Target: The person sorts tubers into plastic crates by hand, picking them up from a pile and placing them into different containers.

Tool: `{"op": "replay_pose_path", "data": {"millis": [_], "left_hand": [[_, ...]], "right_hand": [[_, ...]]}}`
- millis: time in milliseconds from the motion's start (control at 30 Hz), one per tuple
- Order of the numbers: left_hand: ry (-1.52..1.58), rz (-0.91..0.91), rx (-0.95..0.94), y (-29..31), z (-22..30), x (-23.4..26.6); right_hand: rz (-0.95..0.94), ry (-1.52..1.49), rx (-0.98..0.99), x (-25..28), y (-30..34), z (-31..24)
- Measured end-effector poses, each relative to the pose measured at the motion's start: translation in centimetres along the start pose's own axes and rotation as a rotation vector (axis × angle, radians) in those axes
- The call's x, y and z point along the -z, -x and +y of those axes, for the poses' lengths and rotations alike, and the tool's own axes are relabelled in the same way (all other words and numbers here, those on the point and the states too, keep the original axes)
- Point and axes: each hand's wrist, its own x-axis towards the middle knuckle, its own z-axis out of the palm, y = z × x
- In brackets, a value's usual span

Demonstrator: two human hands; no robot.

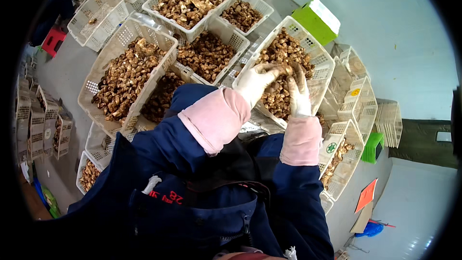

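My left hand [260,81], in a white glove with soiled fingertips, reaches over a white plastic crate [321,74] of brown, knobbly mushroom-like pieces [281,97]. Its fingers are pinched around a small brown piece [288,69]. My right hand [299,94], gloved the same way, meets it there, with fingertips against that piece from the right side. The fingers partly cover what they hold, so its full shape is hidden. Pink cuffs and dark blue sleeves cover my wrists and arms.
Left of my hands stands another filled crate [127,74]; more filled crates [192,7] are beyond it. Stacked crates [358,96] line the right side near the wall. A green box [315,21] stands behind my crate, and a red stool [54,41] sits far left.
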Motion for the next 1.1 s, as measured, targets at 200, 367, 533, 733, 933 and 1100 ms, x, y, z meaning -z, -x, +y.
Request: {"op": "replay_pose_path", "data": {"millis": [200,367,533,733,933,1100], "left_hand": [[-0.085,-0.057,0.091,1.3,-0.3,-0.5],[-0.145,-0.071,0.049,1.7,-0.2,-1.1],[0.216,-0.080,-0.025,0.6,-1.9,-0.5],[0.142,0.021,-0.050,3.6,2.6,-0.8],[0.179,0.138,-0.450,6.7,11.2,10.0],[-0.130,0.759,-0.601,7.6,13.4,24.8]], "right_hand": [[0.187,0.009,0.007,-0.3,0.4,0.3],[0.230,-0.093,0.020,-0.1,0.7,-0.5],[0.082,0.028,0.032,-3.2,1.2,-3.6],[0.034,-0.040,0.217,-3.8,0.7,-3.2],[0.045,-0.034,0.157,-3.4,0.1,-2.8],[0.074,0.017,0.148,-3.4,0.6,-3.0]]}}
